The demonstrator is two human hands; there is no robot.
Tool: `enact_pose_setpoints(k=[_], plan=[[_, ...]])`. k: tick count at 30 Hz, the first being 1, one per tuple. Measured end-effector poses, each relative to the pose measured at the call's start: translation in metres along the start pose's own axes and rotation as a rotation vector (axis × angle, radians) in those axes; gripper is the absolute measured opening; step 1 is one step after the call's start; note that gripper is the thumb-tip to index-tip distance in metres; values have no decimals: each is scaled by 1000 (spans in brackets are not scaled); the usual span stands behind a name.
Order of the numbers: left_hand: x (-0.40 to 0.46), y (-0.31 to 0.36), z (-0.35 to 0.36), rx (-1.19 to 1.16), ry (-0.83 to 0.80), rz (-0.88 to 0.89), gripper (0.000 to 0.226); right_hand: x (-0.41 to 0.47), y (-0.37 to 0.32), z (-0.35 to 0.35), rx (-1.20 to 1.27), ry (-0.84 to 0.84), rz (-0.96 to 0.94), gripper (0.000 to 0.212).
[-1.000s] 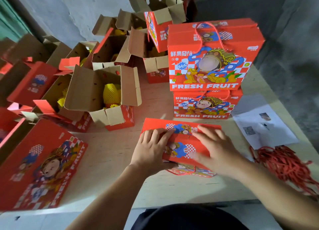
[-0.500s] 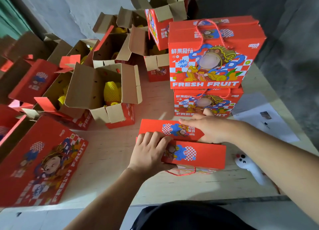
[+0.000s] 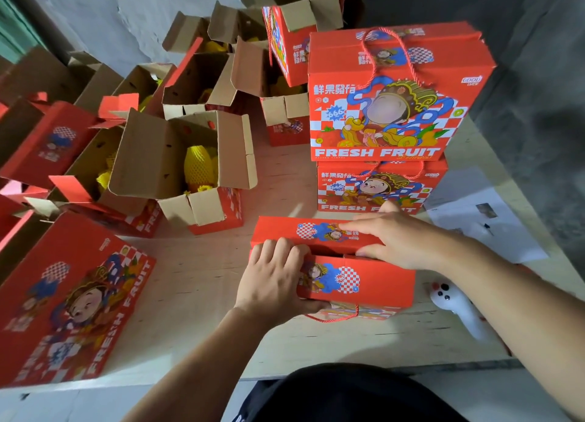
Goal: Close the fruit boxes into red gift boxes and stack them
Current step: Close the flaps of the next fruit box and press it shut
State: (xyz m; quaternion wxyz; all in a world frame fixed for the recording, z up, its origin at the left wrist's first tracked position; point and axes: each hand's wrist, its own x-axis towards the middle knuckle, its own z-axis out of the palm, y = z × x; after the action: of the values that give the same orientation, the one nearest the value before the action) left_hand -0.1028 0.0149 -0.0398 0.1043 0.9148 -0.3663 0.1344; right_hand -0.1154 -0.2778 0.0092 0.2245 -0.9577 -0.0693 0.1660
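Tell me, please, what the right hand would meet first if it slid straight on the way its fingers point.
Probably nothing soon: the right hand points left along the far flap; past its end is bare table, then perhaps the open box, though depth is unclear.

L hand point(image 3: 274, 282) curled gripping, R hand point(image 3: 394, 239) flat, fingers straight.

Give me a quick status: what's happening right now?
Both hands on the front gift box: left hand grips near flap, right hand presses far flap. Lid not shut. Two-box stack waits behind.
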Motion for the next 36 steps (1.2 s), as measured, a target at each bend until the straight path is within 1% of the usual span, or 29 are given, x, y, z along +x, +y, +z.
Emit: enact_pose_setpoints(k=[2,4,6,8,9,10,11,13,14,15,17,18,19,21,23,24,25,26,30,33,36], plan=[[-3,1,4,31,20,-4,95,1,2,-4,43,3,39,56],[-5,1,7,52,35,-17,101,2,4,-8,77,80,35,46],[-7,1,9,46,69,-24,103,0,1,-4,27,125,-17,47],[-11,1,11,38,136,-7,103,-10,-6,11,-49,138,-54,54],[-12,1,12,38,153,1,105,-15,-9,21,-118,185,-73,59],[-12,1,11,41,133,5,108,-19,-10,32,-194,257,-96,61],[-9,0,9,37,76,4,113,-22,-11,40,-246,327,-115,62],[-1,-1,2,-20,-50,-11,116,-22,-10,45,-272,427,-147,59],[2,-2,0,-69,-79,-24,109,-21,-9,45,-273,459,-164,57],[5,-1,-2,-113,-80,-41,97,-20,-9,44,-277,473,-169,57],[14,-2,-6,-150,-34,-91,72,-19,-8,40,-294,457,-170,57],[23,-5,-9,-144,-12,-108,67,-20,-8,38,-307,435,-167,57],[35,-12,-12,-127,-8,-108,68,-20,-9,37,-325,413,-160,57],[56,-26,-16,-35,-59,-44,81,-22,-8,36,-368,394,-140,56],[66,-39,-16,75,-190,7,98,-20,-10,36,-388,396,-129,57],[66,-42,-13,88,-273,5,105,-20,-10,37,-389,394,-124,59],[65,-43,-9,88,-339,-10,108,-19,-11,38,-390,391,-120,61],[63,-43,-4,101,-362,-25,109,-18,-11,39,-398,381,-116,62],[67,-43,0,228,-316,20,107,-17,-13,38,-401,315,-87,66],[66,-44,2,217,-296,26,107,-18,-13,39,-387,301,-75,65],[65,-44,3,141,-289,-26,104,-18,-13,36,-442,258,-59,66]])
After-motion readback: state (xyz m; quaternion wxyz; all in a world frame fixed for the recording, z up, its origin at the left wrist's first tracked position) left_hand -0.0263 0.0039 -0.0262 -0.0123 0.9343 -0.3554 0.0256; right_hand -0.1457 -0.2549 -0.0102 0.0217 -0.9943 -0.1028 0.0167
